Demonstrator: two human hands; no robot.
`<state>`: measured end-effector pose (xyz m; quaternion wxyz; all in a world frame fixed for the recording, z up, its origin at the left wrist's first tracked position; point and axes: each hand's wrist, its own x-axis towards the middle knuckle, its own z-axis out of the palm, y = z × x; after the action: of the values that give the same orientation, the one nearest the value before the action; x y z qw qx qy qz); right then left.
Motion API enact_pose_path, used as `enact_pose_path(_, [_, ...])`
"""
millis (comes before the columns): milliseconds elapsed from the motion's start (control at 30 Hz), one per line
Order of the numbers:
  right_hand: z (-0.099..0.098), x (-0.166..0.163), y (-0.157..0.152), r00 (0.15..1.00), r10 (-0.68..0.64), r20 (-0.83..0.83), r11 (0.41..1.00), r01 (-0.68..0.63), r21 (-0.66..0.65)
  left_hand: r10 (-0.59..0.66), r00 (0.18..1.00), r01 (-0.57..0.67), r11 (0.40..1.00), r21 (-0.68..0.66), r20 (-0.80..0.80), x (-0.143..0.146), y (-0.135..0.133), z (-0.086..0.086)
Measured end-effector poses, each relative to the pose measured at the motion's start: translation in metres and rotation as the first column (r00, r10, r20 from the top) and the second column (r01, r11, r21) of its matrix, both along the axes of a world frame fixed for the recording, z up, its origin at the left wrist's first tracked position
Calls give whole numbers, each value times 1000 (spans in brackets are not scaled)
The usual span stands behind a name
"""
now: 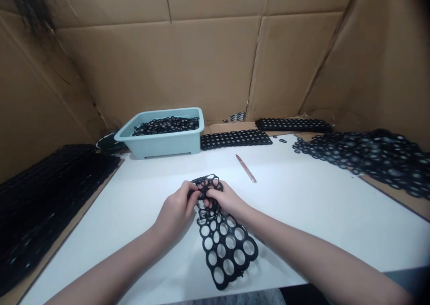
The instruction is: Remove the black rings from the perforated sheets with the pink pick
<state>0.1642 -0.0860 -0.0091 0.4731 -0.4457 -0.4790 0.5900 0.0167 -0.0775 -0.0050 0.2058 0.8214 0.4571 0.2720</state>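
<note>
L hand [176, 211] and R hand [225, 198] are both closed, fingers curled and pinching the top end of a black perforated sheet [225, 247], prob. rubber, w/ rows of round holes. The hands nearly touch, w/ the sheet's bunched, twisted upper end btwn them. Its lower part lies flat on a white table [295, 215], near the front edge, w/ the white surface showing through the holes.

Past the hands, a slim reddish tool [246, 168] lies angled on the table, not touching anything. Left of the work, a dark heap of stacked black sheets [43, 206] sits along the table's side on cardboard. Ahead is a pale teal plastic tub [161, 146] filled w/ black rings [166, 126]. Just R of it lies a black perforated strip [236, 139], w/ a second strip [294, 125] further back. A few loose rings [282, 140] sit nearby, and a big spread of black ring-shaped scrap [363, 159] covers the R side. Cardboard walls [208, 58] close in the back and sides.
</note>
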Motion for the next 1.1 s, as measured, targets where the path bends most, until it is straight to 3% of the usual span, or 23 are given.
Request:
enact_pose_path(167, [-2,0,0,999,47,-8,999,-47,23,4,999,-8,995,-100,-34,0,1,0])
enact_pose_path(333, [-4,1,0,999,53,0,997,-53,58,9,998,-17,993,-115,-68,0,1,-1])
enact_pose_path(533, [-2,-1,-2,993,39,-108,998,-43,-34,3,992,21,982,-186,129,0,1,4])
enact_pose_path(600, [-2,0,-1,988,10,-152,998,-19,-56,63,972,-28,988,-152,226,-4,8,6])
enact_pose_path(767, [-8,2,5,986,-63,-152,995,51,-84,317,837,-320,945,-70,446,-20,31,7])
enact_pose_path(833, [-11,3,7,980,-45,-193,995,27,-92,305,875,-324,946,-16,377,-21,33,8])
enact_pose_path(900, [-12,2,8,974,-1,-228,994,-25,-109,233,938,-250,968,34,258,-19,28,9])
enact_pose_path(1100, [-5,3,1,998,48,-32,998,-49,-31,70,993,-79,992,94,97,-10,14,7])
